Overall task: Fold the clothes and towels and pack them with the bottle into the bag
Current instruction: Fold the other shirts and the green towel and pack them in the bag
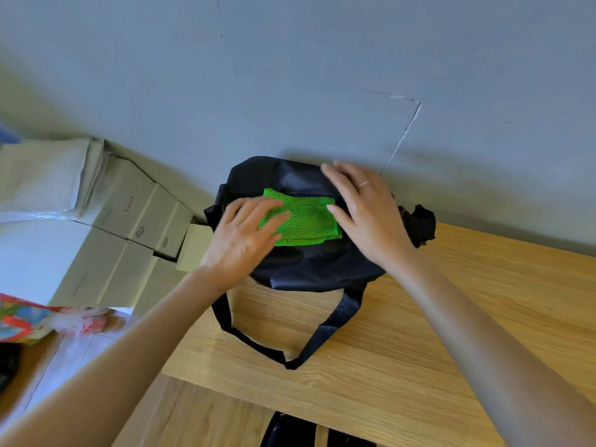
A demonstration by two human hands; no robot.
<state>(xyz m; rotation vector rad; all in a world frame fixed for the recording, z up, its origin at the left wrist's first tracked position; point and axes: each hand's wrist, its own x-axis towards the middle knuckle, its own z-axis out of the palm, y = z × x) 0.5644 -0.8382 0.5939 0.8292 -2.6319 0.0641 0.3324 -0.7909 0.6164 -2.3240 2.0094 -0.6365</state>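
A dark navy bag [309,266] lies on the wooden table [451,317] against the grey wall, its strap looping toward me. A folded bright green mesh cloth [306,221] sits in the bag's top opening. My left hand [245,237] rests with straight fingers on the cloth's left part. My right hand [364,208] lies flat over the bag's right side, its thumb touching the cloth's right edge. No bottle is in view.
Stacked cardboard boxes [129,221] stand left of the table, below its level. A colourful bag [19,317] and a pink item lie on the floor at the far left. A dark object [306,430] shows under the table's near edge.
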